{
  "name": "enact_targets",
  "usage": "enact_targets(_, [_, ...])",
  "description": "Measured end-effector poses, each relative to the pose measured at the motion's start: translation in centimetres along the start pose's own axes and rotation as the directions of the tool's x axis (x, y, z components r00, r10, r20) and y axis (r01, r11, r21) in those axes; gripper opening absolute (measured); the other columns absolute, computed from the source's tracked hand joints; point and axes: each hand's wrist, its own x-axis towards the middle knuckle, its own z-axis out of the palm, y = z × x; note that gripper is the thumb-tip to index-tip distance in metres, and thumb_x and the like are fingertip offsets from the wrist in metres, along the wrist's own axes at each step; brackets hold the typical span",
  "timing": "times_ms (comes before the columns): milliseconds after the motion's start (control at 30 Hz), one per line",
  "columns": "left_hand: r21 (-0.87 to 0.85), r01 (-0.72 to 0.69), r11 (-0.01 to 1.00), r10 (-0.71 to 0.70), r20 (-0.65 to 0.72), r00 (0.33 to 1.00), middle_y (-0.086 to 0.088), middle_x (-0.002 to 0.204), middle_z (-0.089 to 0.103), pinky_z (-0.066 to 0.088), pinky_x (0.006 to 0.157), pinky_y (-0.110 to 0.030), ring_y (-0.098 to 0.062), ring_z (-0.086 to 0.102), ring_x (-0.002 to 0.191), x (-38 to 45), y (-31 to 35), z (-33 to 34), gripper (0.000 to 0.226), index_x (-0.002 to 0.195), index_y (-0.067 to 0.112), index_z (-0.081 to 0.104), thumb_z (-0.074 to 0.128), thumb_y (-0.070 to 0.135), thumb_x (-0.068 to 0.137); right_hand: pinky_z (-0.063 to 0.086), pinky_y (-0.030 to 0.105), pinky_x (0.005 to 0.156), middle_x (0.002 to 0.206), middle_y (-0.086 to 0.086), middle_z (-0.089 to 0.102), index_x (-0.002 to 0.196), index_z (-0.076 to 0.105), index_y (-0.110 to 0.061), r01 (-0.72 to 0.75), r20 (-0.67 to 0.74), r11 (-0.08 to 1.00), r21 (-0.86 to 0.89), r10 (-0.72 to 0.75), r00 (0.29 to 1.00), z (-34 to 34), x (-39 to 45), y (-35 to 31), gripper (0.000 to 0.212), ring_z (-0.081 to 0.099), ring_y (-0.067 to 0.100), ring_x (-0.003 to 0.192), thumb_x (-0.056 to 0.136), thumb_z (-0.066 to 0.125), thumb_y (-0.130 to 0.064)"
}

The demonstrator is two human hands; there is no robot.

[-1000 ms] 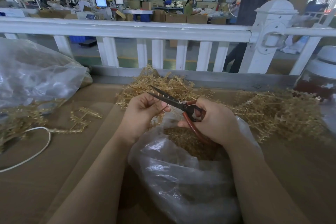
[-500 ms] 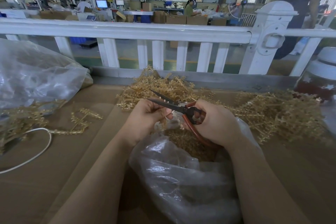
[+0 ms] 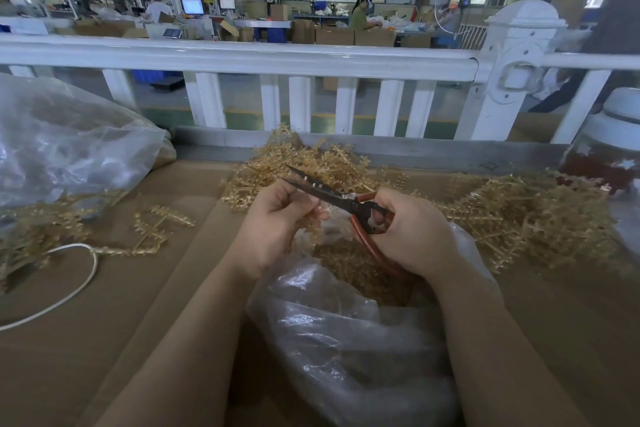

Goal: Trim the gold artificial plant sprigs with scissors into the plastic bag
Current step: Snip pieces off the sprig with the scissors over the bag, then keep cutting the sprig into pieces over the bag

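Note:
My right hand (image 3: pixel 412 229) grips red-handled scissors (image 3: pixel 349 204) whose dark blades stand slightly apart and point up-left. My left hand (image 3: pixel 277 222) pinches a small gold sprig (image 3: pixel 311 224) just under the blades; most of the sprig is hidden by my fingers. Both hands hover over the mouth of a clear plastic bag (image 3: pixel 346 340), which holds a heap of gold trimmings (image 3: pixel 349 270). Untrimmed gold sprigs lie in a pile behind my hands (image 3: pixel 311 163) and in a larger pile to the right (image 3: pixel 519 215).
A brown cardboard-covered table (image 3: pixel 121 322) carries everything. A second clear bag (image 3: pixel 69 142) sits at the left, with loose sprigs (image 3: pixel 156 225) and a white cable (image 3: pixel 69 288) beside it. A white fence (image 3: pixel 242 55) borders the far edge. A white-lidded jar (image 3: pixel 613 149) stands at the right.
The scissor blades went from nearly closed to slightly apart. Both hands stayed over the bag. A person behind the fence walked off to the right.

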Motion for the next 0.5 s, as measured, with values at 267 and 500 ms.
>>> enact_targets(267, [0.094, -0.046, 0.995, 0.043, 0.033, 0.999, -0.005, 0.070, 0.073, 0.052, 0.060, -0.018, -0.010, 0.068, 0.061, -0.21, 0.04, 0.35, 0.022, 0.081, 0.003, 0.070, 0.055, -0.003, 0.096, 0.033, 0.016, 0.047, 0.063, -0.019, 0.058, 0.077, 0.050, -0.033, -0.002, 0.005, 0.999, -0.036, 0.003, 1.000, 0.22, 0.07, 0.27, 0.039, 0.055, -0.001, 0.057, 0.082, 0.061, -0.069])
enact_targets(500, [0.051, -0.065, 0.997, 0.063, 0.044, 0.997, -0.004, 0.070, 0.073, 0.052, 0.062, -0.018, -0.012, 0.069, 0.064, -0.21, -0.10, 0.53, 0.021, 0.080, 0.001, 0.070, 0.056, -0.005, 0.094, 0.029, 0.014, 0.048, 0.074, -0.026, 0.060, 0.073, 0.047, -0.036, 0.029, -0.020, 0.999, 0.029, -0.029, 0.999, 0.28, -0.18, 0.22, 0.039, 0.056, -0.008, 0.071, 0.079, 0.056, -0.073])
